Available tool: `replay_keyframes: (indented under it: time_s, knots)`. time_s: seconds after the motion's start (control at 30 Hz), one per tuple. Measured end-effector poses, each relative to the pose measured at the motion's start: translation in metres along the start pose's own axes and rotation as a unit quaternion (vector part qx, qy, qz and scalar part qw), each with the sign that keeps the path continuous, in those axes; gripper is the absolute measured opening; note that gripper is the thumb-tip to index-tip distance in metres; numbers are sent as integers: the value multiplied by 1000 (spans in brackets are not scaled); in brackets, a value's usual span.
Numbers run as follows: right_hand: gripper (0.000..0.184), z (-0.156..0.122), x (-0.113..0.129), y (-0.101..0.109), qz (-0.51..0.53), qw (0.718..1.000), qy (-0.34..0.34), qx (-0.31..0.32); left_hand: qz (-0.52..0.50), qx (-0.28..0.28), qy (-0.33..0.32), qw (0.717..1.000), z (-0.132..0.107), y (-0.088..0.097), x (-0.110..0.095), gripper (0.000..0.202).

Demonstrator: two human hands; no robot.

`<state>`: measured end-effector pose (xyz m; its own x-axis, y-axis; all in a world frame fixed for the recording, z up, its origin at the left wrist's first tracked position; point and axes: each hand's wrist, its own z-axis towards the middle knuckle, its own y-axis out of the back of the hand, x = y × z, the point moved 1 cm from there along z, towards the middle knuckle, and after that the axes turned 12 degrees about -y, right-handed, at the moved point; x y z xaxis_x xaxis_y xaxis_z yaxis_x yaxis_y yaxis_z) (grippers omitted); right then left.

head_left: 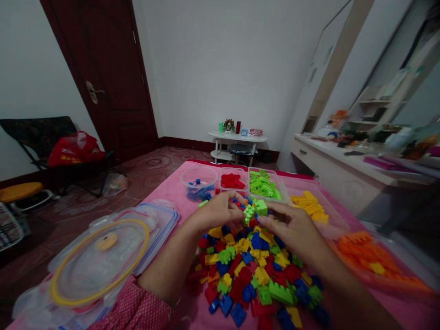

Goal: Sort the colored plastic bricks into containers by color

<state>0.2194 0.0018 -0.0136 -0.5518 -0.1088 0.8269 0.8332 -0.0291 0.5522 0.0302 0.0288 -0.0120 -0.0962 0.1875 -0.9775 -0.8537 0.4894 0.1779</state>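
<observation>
A heap of mixed coloured bricks (254, 270) lies on the pink table cover (172, 183) in front of me. Above its far edge, my left hand (220, 211) and my right hand (292, 224) both pinch a small cluster of light green bricks (255, 210). The fingers of both hands are closed on it from either side. Beyond the hands stand a round tub with blue bricks (199, 183), a box of red bricks (233, 180) and a box of green bricks (264, 184).
Yellow bricks (309, 205) and orange bricks (371, 256) sit in clear boxes at the right. Stacked clear lids (103, 256) lie at the left. Past the table are a dark door (103, 73), a folding chair (51, 142), a small white side table (237, 144) and a dresser (343, 169).
</observation>
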Motion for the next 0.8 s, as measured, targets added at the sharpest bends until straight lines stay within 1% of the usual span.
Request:
replay_keyframes:
  time_s: [0.07,0.13,0.23,0.33,0.43,0.47,0.5,0.57,0.6,0.63,0.67,0.7,0.73,0.77,0.8]
  knots:
    - [36,-1,0,-8,56,998,1,13,-47,8,-5,999,1,-8,1,37]
    - [37,-1,-3,-12,87,996,-5,33,-68,12,-6,998,1,-11,2,41]
    - [37,2,-8,-14,88,995,-12,46,-87,18,-5,996,2,-13,4,46]
    - [31,4,-10,-15,78,996,6,40,-112,33,3,993,4,-18,9,51]
    - [28,4,-10,-16,124,991,-13,55,-113,45,-9,993,8,-19,15,46]
    - [30,5,-11,-16,143,988,-31,55,-95,33,-18,995,10,-17,18,42]
    - [33,6,-12,-15,157,985,-50,50,-63,6,-26,998,12,-13,21,36]
    - [38,12,-16,-12,163,983,-77,29,52,-83,-41,994,15,1,26,28]
    - [40,18,-19,-10,155,984,-84,18,133,-137,-47,981,15,10,28,26]
    - [40,26,-21,-7,142,986,-86,9,228,-183,-45,955,13,19,29,24]
    - [39,36,-24,-4,121,989,-85,3,320,-218,-36,921,11,28,30,23]
    - [37,48,-26,0,94,992,-82,-3,395,-240,-18,887,9,36,31,23]
    - [35,62,-29,4,57,995,-76,-13,452,-250,9,856,6,43,32,24]
    - [33,76,-30,9,8,997,-69,-25,492,-249,39,834,3,48,33,25]
    - [31,89,-31,15,-47,996,-60,-56,518,-240,70,818,1,52,35,25]
